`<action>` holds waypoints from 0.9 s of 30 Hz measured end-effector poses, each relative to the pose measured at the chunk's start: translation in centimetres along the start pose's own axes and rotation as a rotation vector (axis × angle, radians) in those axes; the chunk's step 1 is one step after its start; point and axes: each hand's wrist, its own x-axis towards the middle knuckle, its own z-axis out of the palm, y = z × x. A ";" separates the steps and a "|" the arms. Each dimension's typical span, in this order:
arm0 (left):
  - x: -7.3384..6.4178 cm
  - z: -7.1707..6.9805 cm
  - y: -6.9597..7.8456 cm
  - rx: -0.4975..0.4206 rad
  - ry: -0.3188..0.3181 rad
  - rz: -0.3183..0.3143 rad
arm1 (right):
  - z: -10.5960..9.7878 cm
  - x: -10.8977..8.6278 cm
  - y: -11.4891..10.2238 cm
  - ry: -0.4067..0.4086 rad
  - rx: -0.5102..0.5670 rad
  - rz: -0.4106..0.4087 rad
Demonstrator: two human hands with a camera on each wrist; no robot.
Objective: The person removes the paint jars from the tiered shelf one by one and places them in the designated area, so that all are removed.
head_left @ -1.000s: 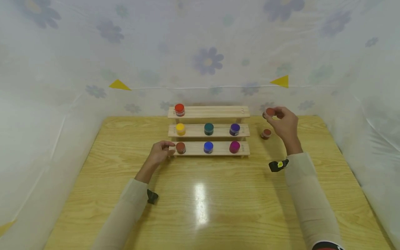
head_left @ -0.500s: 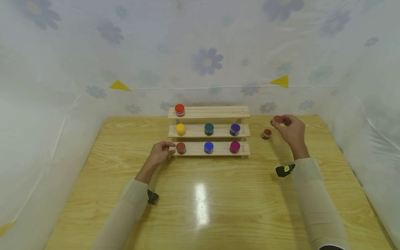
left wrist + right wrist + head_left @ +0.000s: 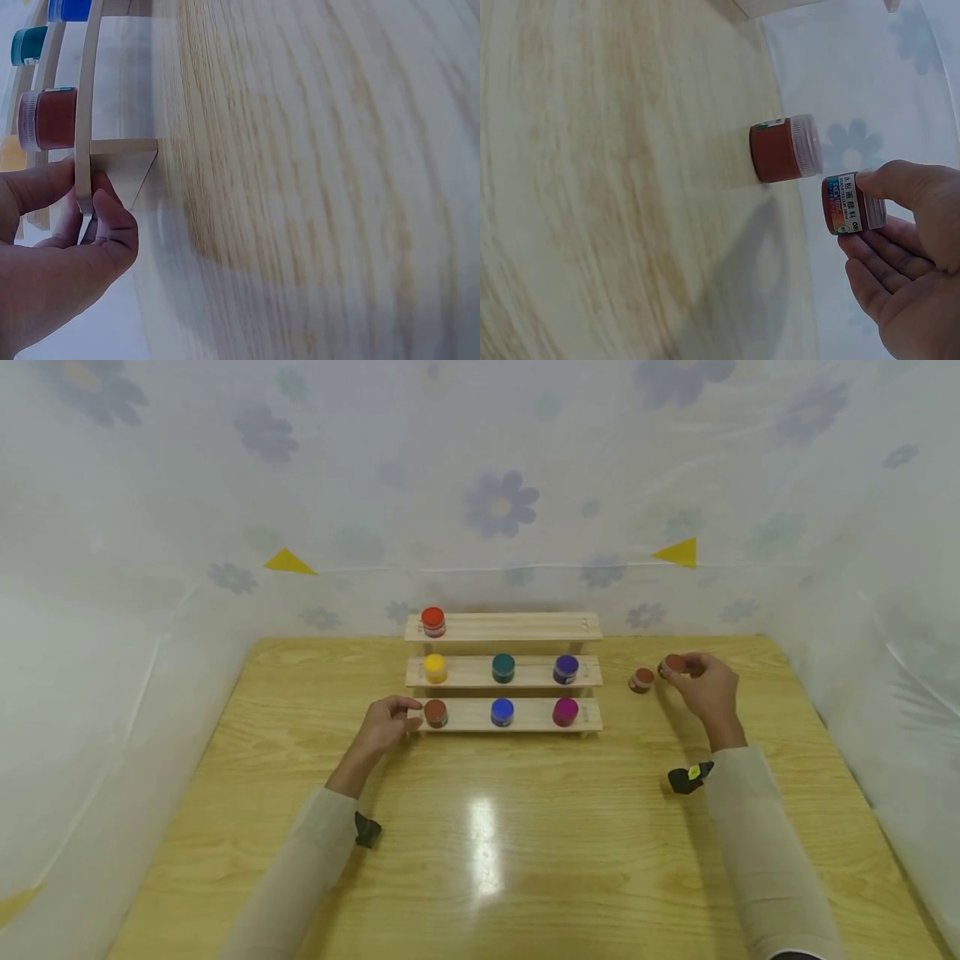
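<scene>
My right hand (image 3: 711, 692) pinches a small brown paint jar (image 3: 845, 204) between thumb and fingers; it looks held a little above the table, its label showing in the right wrist view. A second brown paint jar (image 3: 641, 680) stands on the table just left of it. My left hand (image 3: 384, 724) grips the left end of the lowest tier of a three-tier wooden rack (image 3: 510, 627). In the left wrist view its thumb lies on the board, with fingers curled around the end. A reddish-brown jar (image 3: 56, 120) stands on that tier close to the thumb.
A blue jar (image 3: 502, 712) and a magenta jar (image 3: 565, 712) share the lowest tier. Yellow (image 3: 435, 668), green (image 3: 503, 668) and purple jars (image 3: 566, 669) stand on the middle tier, a red jar (image 3: 432, 622) on the top. Flowered sheeting (image 3: 498, 506) rises behind the table.
My right hand, with the brown jar, has moved right and down toward the table, from behind the standing brown jar to its right side. The left hand has stayed on the rack.
</scene>
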 end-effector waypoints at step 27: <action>-0.2 -0.2 0.2 -0.023 -0.020 0.015 | 2.0 -0.2 1.6 -0.046 0.012 0.060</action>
